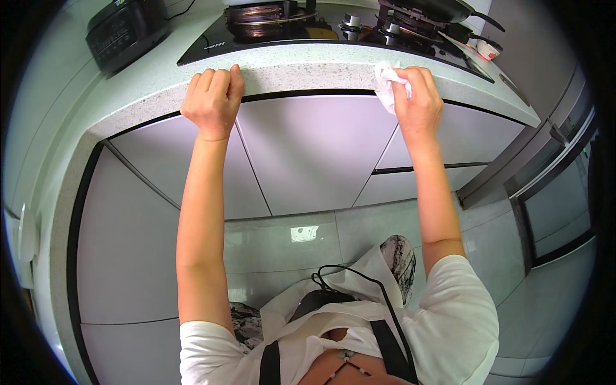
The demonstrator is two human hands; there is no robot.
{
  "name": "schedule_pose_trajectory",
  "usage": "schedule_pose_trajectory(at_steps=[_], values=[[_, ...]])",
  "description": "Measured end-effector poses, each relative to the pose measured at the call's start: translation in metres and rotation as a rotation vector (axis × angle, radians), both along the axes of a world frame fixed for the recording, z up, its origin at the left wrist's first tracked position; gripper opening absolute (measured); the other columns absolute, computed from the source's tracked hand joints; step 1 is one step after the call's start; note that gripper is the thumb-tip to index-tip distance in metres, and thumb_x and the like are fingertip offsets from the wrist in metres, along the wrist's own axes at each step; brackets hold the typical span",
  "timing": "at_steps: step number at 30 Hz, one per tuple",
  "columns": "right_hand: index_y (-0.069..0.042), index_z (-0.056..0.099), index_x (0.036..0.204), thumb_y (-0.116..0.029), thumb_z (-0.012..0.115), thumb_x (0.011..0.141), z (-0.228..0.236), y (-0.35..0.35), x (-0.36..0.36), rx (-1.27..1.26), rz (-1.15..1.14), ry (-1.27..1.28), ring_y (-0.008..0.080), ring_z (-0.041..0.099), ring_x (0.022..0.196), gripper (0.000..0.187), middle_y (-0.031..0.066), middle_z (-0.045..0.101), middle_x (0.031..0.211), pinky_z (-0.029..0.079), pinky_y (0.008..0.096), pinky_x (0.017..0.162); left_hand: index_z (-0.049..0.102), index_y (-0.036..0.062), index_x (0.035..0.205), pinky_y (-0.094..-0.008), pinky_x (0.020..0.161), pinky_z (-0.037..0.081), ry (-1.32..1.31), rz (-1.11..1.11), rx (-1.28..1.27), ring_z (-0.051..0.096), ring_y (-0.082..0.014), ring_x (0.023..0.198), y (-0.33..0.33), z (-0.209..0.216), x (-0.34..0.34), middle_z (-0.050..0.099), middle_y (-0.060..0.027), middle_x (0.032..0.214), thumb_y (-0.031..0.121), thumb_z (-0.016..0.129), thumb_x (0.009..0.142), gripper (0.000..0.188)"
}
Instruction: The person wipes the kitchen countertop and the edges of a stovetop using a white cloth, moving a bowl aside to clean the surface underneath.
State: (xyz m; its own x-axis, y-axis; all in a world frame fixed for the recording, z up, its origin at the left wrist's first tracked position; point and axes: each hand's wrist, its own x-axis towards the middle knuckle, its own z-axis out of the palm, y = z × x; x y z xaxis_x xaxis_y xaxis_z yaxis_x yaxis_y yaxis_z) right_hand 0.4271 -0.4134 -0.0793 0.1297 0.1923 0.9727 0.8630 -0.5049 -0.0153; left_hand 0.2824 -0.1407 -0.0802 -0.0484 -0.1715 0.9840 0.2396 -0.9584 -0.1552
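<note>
My right hand [420, 106] pinches a crumpled white tissue [386, 86] at the front edge of the speckled pale countertop [295, 76]. Part of the tissue hangs over that edge, and the rest is hidden by my fingers. Further left, my left hand [213, 102] is closed in a fist against the same edge, knuckles up and thumb pressed to the fingers. Nothing shows sticking out of it; the palm side is hidden. Behind both hands lies a black glass gas stove [317, 32].
A black frying pan [443, 9] rests on the right burner, its handle pointing right. A dark rice cooker [125, 35] stands at the back left. Near the stove's right end is a small red-and-white bowl [487, 49]. Pale cabinet doors [314, 151] run below the countertop.
</note>
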Motion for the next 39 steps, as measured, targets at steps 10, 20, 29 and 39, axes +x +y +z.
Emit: schedule_pose_trajectory(at_steps=[10, 20, 29, 39], values=[[-0.012, 0.059, 0.082, -0.002, 0.065, 0.068, 0.007, 0.076, -0.030, 0.023, 0.275, -0.174, 0.0201, 0.061, 0.065, 0.019, 0.0006, 0.057, 0.083, 0.049, 0.0305, 0.053, 0.041, 0.0121, 0.055, -0.0299, 0.040, 0.032, -0.023, 0.009, 0.051, 0.041, -0.0177, 0.046, 0.005, 0.002, 0.004, 0.041, -0.0005, 0.053, 0.016, 0.070, 0.073, 0.035], [-0.014, 0.066, 0.089, -0.007, 0.067, 0.071, 0.014, -0.015, 0.014, 0.122, 0.210, -0.080, 0.0205, 0.060, 0.084, 0.019, 0.0041, 0.058, 0.096, 0.051, 0.0303, 0.068, 0.045, 0.0091, 0.057, -0.0303, 0.044, 0.036, 0.061, 0.046, 0.035, 0.046, -0.0196, 0.050, 0.002, 0.004, -0.001, 0.045, -0.0033, 0.056, 0.015, 0.070, 0.076, 0.032], [-0.013, 0.062, 0.089, -0.019, 0.068, 0.073, 0.016, 0.021, 0.023, -0.008, -0.074, -0.285, 0.0215, 0.051, 0.084, 0.018, -0.0014, 0.061, 0.094, 0.038, 0.0350, 0.070, 0.045, 0.0124, 0.053, -0.0329, 0.042, 0.035, -0.078, 0.080, -0.106, 0.047, -0.0181, 0.049, 0.017, 0.043, -0.001, 0.047, -0.0011, 0.053, 0.024, 0.064, 0.079, 0.034], [-0.014, 0.051, 0.071, -0.028, 0.066, 0.073, 0.023, 0.152, -0.041, 0.051, 0.098, -0.358, 0.0197, 0.046, 0.072, 0.021, 0.0000, 0.048, 0.073, 0.035, 0.0344, 0.059, 0.047, 0.0104, 0.055, -0.0343, 0.044, 0.035, -0.083, 0.076, -0.237, 0.047, -0.0222, 0.048, 0.018, 0.038, 0.010, 0.049, -0.0028, 0.054, 0.027, 0.062, 0.081, 0.035]])
